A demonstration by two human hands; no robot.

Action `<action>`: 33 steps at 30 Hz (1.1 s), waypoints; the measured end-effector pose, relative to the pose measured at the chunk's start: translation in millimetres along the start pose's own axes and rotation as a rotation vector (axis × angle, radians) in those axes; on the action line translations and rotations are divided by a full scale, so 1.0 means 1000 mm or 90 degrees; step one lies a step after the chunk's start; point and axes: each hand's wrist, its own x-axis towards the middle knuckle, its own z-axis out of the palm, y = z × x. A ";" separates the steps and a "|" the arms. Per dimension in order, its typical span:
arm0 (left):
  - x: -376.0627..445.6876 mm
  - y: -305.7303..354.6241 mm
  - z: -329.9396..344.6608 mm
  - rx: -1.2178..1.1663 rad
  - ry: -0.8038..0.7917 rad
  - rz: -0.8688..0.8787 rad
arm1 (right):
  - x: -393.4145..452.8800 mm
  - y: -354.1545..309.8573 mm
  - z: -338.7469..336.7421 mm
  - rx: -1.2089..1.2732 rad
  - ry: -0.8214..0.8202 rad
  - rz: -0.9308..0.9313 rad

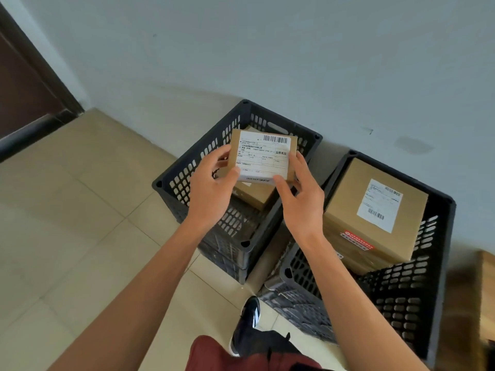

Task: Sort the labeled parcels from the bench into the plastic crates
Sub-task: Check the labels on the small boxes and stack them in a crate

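Left hand (211,192) and right hand (302,199) both pinch the small parcel (261,156) by its sides, label up, held right over the left crate (187,170). So we're mid-sort, probably reading the label before dropping it. Next we'd guess it goes down into that crate onto the box (253,195) already inside, or swings over to the right crate (439,263), just beside the left crate, where a bigger parcel (375,210) sits. Label text is too small to read, and the tabletop isn't clearly in view.
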 end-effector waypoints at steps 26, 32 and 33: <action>0.199 -0.114 0.067 0.122 -0.318 -0.029 | 0.123 0.084 0.076 -0.030 0.151 0.272; 0.245 -0.163 0.083 0.138 -0.416 0.005 | 0.152 0.114 0.115 -0.094 0.219 0.360; 0.249 -0.169 0.087 0.146 -0.434 0.014 | 0.156 0.120 0.120 -0.110 0.225 0.374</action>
